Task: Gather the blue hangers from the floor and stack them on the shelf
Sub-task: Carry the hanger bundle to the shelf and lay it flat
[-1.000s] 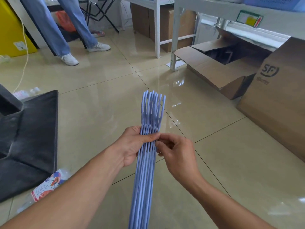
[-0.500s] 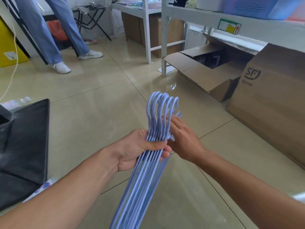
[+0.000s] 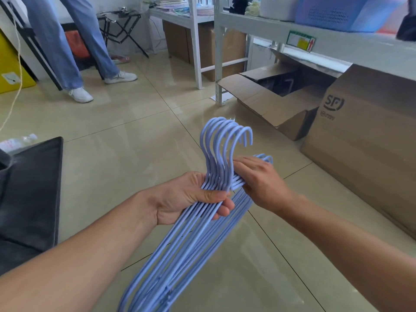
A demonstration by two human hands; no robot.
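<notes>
A bundle of several blue hangers [image 3: 216, 152] is held above the tiled floor, hooks pointing up and away, their lower bars running down out of the picture. My left hand [image 3: 191, 197] is clenched around the necks of the bundle. My right hand [image 3: 258, 179] grips the bundle from the right side, fingers laid over a shoulder of the hangers just below the hooks. The white metal shelf [image 3: 333, 45] runs along the upper right, above the boxes.
An open cardboard box [image 3: 276, 109] and a large closed SF box [image 3: 369, 140] stand on the floor at right under the shelf. A blue basket [image 3: 337, 12] sits on the shelf. A black mat [image 3: 31, 194] lies left. A person's legs [image 3: 74, 48] stand far left.
The bundle has turned from edge-on to showing its hooks sideways and has risen toward the shelf. My right hand slid from the necks to the right shoulder. The view tilted upward.
</notes>
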